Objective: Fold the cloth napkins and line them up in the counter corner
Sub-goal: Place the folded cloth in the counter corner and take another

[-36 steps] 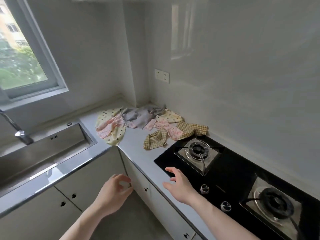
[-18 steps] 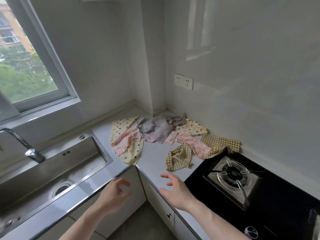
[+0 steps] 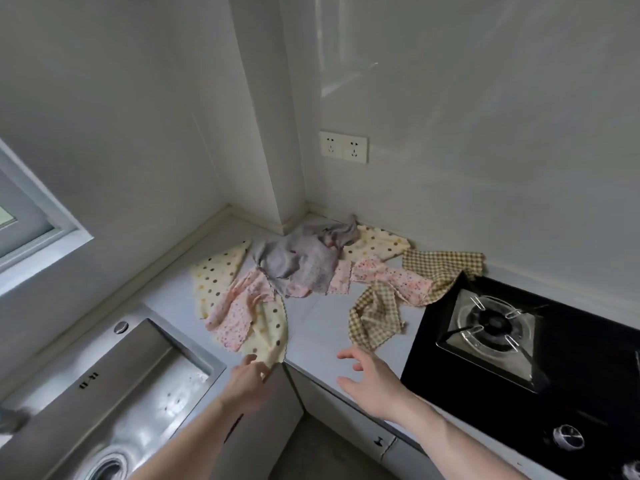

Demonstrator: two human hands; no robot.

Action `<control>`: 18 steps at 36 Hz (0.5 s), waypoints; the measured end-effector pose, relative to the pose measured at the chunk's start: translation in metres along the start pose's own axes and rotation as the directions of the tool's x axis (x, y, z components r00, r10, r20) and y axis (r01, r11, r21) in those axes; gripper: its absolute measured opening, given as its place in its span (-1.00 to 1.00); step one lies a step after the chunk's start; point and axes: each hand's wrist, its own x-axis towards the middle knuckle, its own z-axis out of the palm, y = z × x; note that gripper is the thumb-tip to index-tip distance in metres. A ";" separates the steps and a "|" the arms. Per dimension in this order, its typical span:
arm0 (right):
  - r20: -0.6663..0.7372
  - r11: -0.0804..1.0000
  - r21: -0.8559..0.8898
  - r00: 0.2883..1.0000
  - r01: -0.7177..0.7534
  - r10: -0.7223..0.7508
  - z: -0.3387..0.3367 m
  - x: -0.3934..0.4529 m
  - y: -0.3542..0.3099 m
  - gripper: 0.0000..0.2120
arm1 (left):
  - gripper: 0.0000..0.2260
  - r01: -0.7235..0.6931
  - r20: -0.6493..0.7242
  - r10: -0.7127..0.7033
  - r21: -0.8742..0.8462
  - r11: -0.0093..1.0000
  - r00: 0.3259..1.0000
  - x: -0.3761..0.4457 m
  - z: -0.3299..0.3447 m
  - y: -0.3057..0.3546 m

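Several crumpled cloth napkins lie in the counter corner [image 3: 311,320]. A cream polka-dot napkin [image 3: 214,275] is at the left with a pink floral napkin [image 3: 235,317] on top of it. A grey napkin [image 3: 304,261] sits in the middle. Another pink floral napkin [image 3: 391,277] and two yellow checked napkins [image 3: 375,313] [image 3: 443,268] lie toward the stove. My left hand [image 3: 247,377] reaches the near corner of the polka-dot napkin, fingertips at its edge. My right hand [image 3: 372,374] hovers over the counter front with fingers spread, holding nothing.
A steel sink [image 3: 114,393] fills the lower left. A black gas hob [image 3: 502,344] with a burner is at the right, one checked napkin touching its edge. A double wall socket [image 3: 343,146] is above the corner. Cabinet doors are below the counter.
The view has moved closer to the corner. Both hands have advanced toward the napkins; my left hand now reaches the polka-dot napkin's near corner.
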 end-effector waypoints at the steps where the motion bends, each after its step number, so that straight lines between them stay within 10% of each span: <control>1: -0.004 1.000 0.002 1.000 -0.015 0.015 0.008 0.003 -0.005 -0.64 | -0.63 -0.017 0.021 0.017 0.017 1.000 1.000 0.007 -0.001 -0.007; 18: -0.204 0.969 0.174 0.956 -0.174 0.209 0.077 0.012 -0.037 -0.70 | -0.45 -0.227 0.162 0.211 0.088 0.970 0.964 0.063 -0.009 -0.051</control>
